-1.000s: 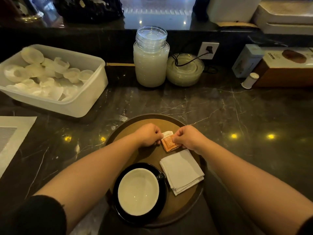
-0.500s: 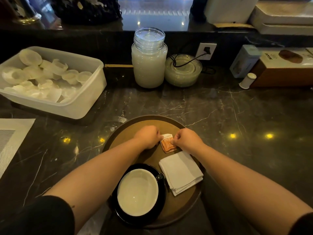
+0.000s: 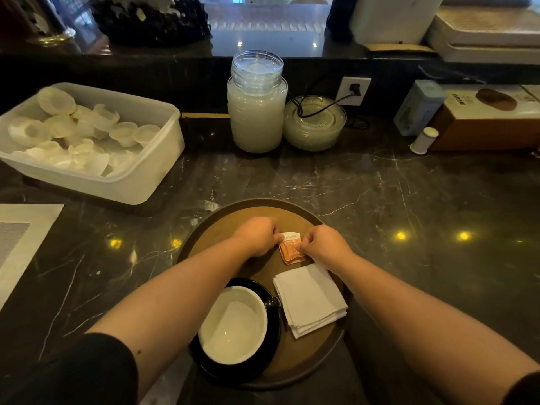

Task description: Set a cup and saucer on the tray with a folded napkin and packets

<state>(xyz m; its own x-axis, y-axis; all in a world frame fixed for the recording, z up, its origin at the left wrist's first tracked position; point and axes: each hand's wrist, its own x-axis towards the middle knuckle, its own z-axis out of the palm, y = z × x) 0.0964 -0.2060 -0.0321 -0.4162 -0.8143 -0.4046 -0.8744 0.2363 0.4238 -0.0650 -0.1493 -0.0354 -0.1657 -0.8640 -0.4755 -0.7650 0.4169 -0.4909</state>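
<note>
Left hand (image 3: 258, 235) and right hand (image 3: 323, 244): both curled, pinching packets (image 3: 292, 251) at tray (image 3: 210, 244) twelve o'clock; pose unchanged from earlier.

A single wide-angle view from a head-worn camera, looking forward and steeply down at a dark marble desk (image 3: 380, 200). Both forearms reach in from the bottom edge, close to the lens. The far wall curves at the top.

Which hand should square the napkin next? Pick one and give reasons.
Right, probably. The right hand sits just beyond the napkin, its forearm running along the napkin's right edge. The left hand would have to cross over the cup. Both are pinching the packets now.
</note>
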